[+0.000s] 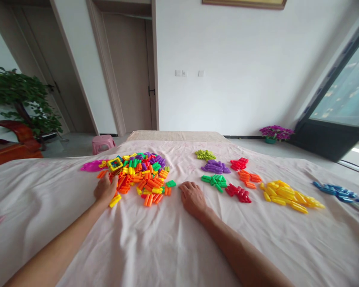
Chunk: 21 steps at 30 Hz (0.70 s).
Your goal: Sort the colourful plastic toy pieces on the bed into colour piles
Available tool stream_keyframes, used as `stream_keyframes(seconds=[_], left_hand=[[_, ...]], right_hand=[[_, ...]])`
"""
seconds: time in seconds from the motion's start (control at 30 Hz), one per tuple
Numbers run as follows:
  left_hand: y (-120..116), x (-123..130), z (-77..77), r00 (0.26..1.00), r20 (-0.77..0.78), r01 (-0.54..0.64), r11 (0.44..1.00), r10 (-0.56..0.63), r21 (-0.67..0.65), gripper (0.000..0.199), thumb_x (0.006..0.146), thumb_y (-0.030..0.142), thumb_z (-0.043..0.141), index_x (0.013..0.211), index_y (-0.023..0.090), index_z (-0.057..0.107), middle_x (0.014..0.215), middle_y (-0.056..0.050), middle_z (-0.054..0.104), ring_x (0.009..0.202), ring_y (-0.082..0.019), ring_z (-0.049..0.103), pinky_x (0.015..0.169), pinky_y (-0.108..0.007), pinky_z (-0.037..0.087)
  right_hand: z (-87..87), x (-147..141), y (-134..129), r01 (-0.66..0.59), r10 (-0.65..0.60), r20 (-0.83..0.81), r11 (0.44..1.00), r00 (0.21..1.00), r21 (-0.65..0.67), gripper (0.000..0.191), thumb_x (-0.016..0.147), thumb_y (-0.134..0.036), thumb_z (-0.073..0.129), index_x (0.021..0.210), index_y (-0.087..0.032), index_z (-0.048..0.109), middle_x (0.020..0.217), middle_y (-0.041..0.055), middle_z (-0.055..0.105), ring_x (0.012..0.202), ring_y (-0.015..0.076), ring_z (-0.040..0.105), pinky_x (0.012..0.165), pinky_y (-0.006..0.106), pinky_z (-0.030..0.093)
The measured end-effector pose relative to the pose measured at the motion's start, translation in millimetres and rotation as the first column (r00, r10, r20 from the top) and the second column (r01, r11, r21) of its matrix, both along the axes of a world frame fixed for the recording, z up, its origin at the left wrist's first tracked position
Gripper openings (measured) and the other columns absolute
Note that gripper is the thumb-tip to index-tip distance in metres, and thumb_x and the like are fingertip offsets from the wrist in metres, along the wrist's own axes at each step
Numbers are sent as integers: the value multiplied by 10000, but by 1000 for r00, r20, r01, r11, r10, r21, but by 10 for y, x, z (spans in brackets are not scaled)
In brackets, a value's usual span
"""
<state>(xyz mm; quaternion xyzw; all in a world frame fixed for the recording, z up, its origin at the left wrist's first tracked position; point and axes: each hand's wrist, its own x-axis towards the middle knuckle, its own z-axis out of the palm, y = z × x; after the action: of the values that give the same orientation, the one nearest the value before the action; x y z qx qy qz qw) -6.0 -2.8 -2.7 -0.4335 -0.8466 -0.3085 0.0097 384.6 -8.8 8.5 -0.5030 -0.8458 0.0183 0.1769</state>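
Note:
My left hand (105, 188) is at the near left edge of a mixed heap of plastic pieces (151, 182), mostly short orange, yellow, green, purple and red tubes. Its fingers curl in among orange pieces, and whatever they grip is hidden. One yellow piece (115, 201) lies just beside that wrist. My right hand (193, 197) rests on the cloth with fingers stretched out and nothing in them. It lies between a green flat piece (170, 183) at the heap's edge and a small group of green pieces (214, 180). A yellow square-framed toy (115, 164) sits atop the heap's left end.
Sorted groups lie to the right: lime (205, 154), purple (215, 167), red (239, 164), orange (249, 177), dark red (238, 193), yellow (287, 194) and blue (338, 191). A magenta plastic item (91, 166) is at the left. Pale wrinkled cloth (155, 247) covers the surface. Beyond stands a pink stool (103, 143).

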Motion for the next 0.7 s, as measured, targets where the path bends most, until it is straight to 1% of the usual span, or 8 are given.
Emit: stream_keyframes(seconds=[0.07,0.13,0.27,0.37,0.47,0.53,0.6,0.7], left_hand=[[128,203,12,992,69,-108,993,106,36,699,912,532,286,1391,82,524,1225,-283,642,1102,-390,633,880,-517,503],[168,369,20,981,111,-169,981,159,91,686,922,508,272,1392,77,524,1251,-286,621,1155,-395,600,929,-532,479],[101,538,16,979,158,-158,967,127,202,652,927,504,304,1377,106,558,1364,-240,571,1280,-368,514,1061,-511,404],[55,537,11,976,195,-141,960,94,242,629,933,487,312,1371,116,571,1380,-217,575,1298,-350,501,1083,-498,394],[56,500,19,970,225,-152,956,95,249,618,928,491,331,1365,136,586,1370,-207,584,1286,-353,511,1065,-504,415],[66,474,31,961,248,-182,954,121,240,613,922,496,342,1366,153,588,1353,-212,587,1254,-368,532,1033,-529,436],[72,446,43,952,271,-205,953,141,224,614,912,510,357,1369,171,588,1330,-220,591,1209,-384,558,987,-553,461],[77,395,51,945,294,-208,958,145,198,621,894,535,386,1376,195,579,1306,-222,592,1175,-397,576,944,-557,480]], right_hand=[[-10,-1,-4,8,-8,-1,1000,1000,-4,250,973,-200,470,1146,-230,647,1181,74,644,1109,220,523,958,333,362],[-24,-1,-15,21,-21,-3,1000,1000,-15,252,970,-202,471,1154,-227,641,1189,77,646,1115,225,527,962,340,368],[-33,-8,-26,27,-27,-32,1000,999,-12,365,947,-199,492,1303,-222,571,1285,87,626,1175,240,519,1014,370,364],[12,-57,33,-21,21,-58,1000,998,-6,486,936,-200,500,1421,-224,489,1423,92,554,1267,252,480,1076,403,341],[64,-162,158,-100,97,-90,994,991,-31,545,924,-190,513,1466,-207,458,1498,100,495,1332,252,447,1094,406,350],[63,-241,241,-176,168,-121,983,978,-59,507,935,-190,511,1441,-213,496,1464,90,536,1316,232,478,1080,379,377],[29,-302,297,-241,226,-170,968,959,-76,411,969,-213,491,1371,-239,571,1389,61,605,1248,203,542,1049,339,405],[-38,-329,318,-234,213,-225,970,951,-69,302,1000,-268,482,1243,-253,662,1251,37,687,1134,183,610,1007,300,426]])
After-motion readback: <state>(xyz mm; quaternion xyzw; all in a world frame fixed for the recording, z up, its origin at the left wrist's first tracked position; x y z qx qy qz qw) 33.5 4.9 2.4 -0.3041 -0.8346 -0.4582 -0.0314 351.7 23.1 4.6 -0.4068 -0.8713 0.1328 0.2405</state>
